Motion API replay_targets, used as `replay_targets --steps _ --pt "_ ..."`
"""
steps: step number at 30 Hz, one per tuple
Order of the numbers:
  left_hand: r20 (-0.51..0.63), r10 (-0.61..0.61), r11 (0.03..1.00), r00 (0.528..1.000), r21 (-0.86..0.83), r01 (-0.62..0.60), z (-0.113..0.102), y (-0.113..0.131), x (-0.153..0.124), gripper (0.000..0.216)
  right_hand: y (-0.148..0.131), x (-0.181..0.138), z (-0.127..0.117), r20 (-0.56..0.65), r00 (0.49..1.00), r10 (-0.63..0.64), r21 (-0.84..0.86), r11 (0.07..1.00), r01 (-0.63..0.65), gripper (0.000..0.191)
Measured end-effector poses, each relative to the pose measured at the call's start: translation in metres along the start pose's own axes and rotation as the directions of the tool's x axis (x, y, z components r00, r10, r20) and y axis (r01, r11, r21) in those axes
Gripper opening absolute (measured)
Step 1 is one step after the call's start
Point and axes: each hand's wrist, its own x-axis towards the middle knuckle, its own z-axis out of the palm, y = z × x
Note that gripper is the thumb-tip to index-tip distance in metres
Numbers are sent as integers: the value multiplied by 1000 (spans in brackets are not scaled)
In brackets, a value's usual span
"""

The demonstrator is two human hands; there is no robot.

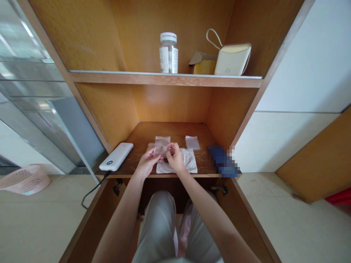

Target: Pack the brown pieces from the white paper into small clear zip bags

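Observation:
My left hand (147, 160) and my right hand (174, 157) meet over the wooden shelf surface (142, 136), both pinching a small clear plastic bag (161, 150) between their fingertips. What is inside the bag is too small to make out. Under my right hand lies a white sheet or tissue (189, 163). A second clear bag (162, 139) lies just behind my hands, and a third small bag (192, 142) lies to the right of it.
A white power bank (116, 156) with a black cable lies at the left front edge. A blurred blue object (222, 160) sits at the right. The upper shelf holds a clear jar (168, 53), a small box (203, 64) and a cream pouch (232, 58). A pink basket (24, 179) stands on the floor.

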Motion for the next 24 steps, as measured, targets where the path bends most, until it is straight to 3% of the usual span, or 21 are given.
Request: replay_targets --steps 4,9,14,17,19,22,24 --pt "12 -29 1000 1000 -2 29 0 0 -1 46 -1 0 -1 -16 1000 -3 39 999 4 28" --pt "19 -45 999 999 3 45 1 -1 -1 41 -2 6 -1 -92 991 97 292 954 -67 23" --pt "43 -35 996 998 81 32 0 -2 -1 36 -5 17 -7 -102 940 325 655 733 -182 19" --pt "80 -29 991 996 135 18 -1 -4 -1 32 -6 25 -16 -15 899 437 770 579 -269 16" --pt "93 -26 989 995 150 12 -1 -5 0 30 -7 33 -24 47 891 451 788 531 -311 16" --pt "84 -26 989 996 145 13 0 -4 -1 31 -6 49 -41 35 906 422 739 599 -307 19" --pt "71 -26 990 997 139 16 1 -2 -2 32 -1 62 -55 -30 917 398 657 699 -281 20"
